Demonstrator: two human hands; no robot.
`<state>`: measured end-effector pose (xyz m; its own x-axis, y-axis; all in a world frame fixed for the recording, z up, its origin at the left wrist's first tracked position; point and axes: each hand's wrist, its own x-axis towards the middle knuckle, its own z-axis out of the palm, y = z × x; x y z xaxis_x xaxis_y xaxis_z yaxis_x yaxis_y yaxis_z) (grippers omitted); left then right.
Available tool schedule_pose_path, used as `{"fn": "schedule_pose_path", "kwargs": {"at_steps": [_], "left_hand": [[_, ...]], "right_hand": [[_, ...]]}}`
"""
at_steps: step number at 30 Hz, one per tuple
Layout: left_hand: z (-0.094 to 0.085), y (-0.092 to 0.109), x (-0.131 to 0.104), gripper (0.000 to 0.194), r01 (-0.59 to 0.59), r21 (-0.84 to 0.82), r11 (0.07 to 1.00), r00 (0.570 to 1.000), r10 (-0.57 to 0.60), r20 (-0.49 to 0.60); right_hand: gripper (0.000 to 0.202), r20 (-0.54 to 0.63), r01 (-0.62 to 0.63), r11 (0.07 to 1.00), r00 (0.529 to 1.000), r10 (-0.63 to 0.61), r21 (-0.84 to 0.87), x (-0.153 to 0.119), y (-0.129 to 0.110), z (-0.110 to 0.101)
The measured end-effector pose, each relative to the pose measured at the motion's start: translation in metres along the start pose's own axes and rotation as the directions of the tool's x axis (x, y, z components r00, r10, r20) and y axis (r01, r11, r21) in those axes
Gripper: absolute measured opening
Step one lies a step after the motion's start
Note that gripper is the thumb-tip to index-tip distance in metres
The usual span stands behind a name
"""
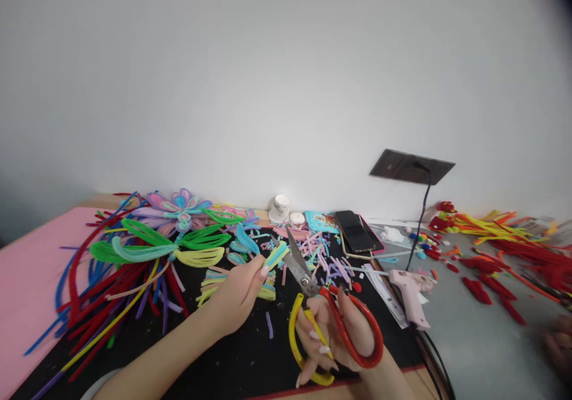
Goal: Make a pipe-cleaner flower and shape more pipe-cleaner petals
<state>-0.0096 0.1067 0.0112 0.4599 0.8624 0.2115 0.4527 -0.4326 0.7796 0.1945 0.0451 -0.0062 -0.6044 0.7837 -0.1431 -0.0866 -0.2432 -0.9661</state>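
My left hand (241, 290) pinches a short bundle of yellow, blue and green pipe cleaners (277, 255) by its lower end. In my right hand (353, 328) are scissors (305, 279) with one red and one yellow handle. Their blades are parted and point up, beside the bundle's right side. Below and behind my left hand lies a flat row of yellow, pink and blue pipe cleaner pieces (267, 292). Many short cut pieces (319, 251) are scattered behind the scissors. One purple piece (269, 325) sits on the black mat between my hands.
Pipe cleaner flowers with green loops (208, 238) and many long stems cover the left side. A white cup (280, 208) and a phone (354, 231) stand along the back. To the right are a corded pink glue gun (411, 295), red pipe cleaners (552, 263) and another person's hand (560, 340).
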Motion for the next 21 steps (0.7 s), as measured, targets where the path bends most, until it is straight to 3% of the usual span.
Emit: {"fn": "schedule_pose_path", "kwargs": {"at_steps": [4, 9, 17, 21], "left_hand": [[-0.001, -0.001, 0.001, 0.026, -0.030, 0.161, 0.987, 0.997, 0.019, 0.072], [-0.001, -0.005, 0.000, 0.027, -0.067, 0.250, 0.966, 0.993, 0.040, 0.109], [0.000, -0.010, 0.000, 0.031, -0.128, 0.373, 0.919, 0.989, 0.092, 0.112], [-0.003, -0.010, 0.000, 0.032, -0.125, 0.394, 0.910, 0.990, 0.086, 0.114]], "right_hand": [[0.084, 0.030, -0.029, 0.999, 0.999, 0.028, 0.023, 0.006, 0.008, 0.011], [0.080, -0.077, -0.039, 0.999, 0.996, 0.038, -0.017, -0.003, 0.009, 0.012], [0.057, -0.114, 0.133, 0.990, 0.984, -0.137, -0.037, 0.001, 0.010, 0.025], [0.054, -0.148, 0.058, 0.997, 0.987, -0.064, -0.043, -0.001, 0.005, 0.030]]}}
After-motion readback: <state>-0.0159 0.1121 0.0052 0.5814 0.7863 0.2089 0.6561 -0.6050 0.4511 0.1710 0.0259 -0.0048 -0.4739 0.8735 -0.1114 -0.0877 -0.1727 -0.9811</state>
